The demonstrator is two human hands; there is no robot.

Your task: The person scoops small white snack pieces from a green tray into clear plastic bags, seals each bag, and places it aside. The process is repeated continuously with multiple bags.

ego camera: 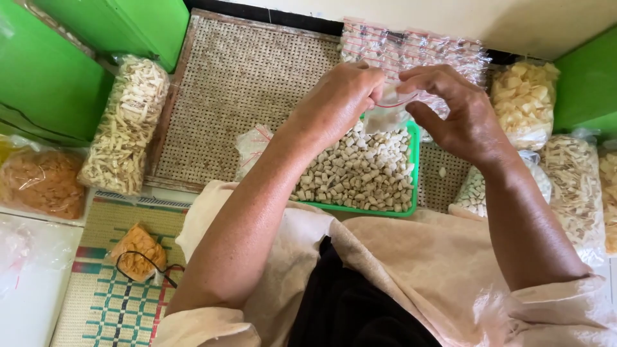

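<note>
My left hand (340, 96) and my right hand (456, 109) meet above a green tray (414, 164) filled with small pale snack pieces (360, 173). Together they pinch the top edge of a small clear plastic bag (393, 106) with a red seal line. The bag hangs between my fingers over the tray; pale pieces show inside it. Both thumbs and forefingers press on the bag's mouth.
A woven rattan tray (231, 83) lies behind the green one. Large clear bags of pale snack sticks (128, 125) and chips (524, 96) flank it, an orange snack bag (42, 183) at left. A row of small filled bags (424, 48) lies at the back, green boxes (51, 71) beside.
</note>
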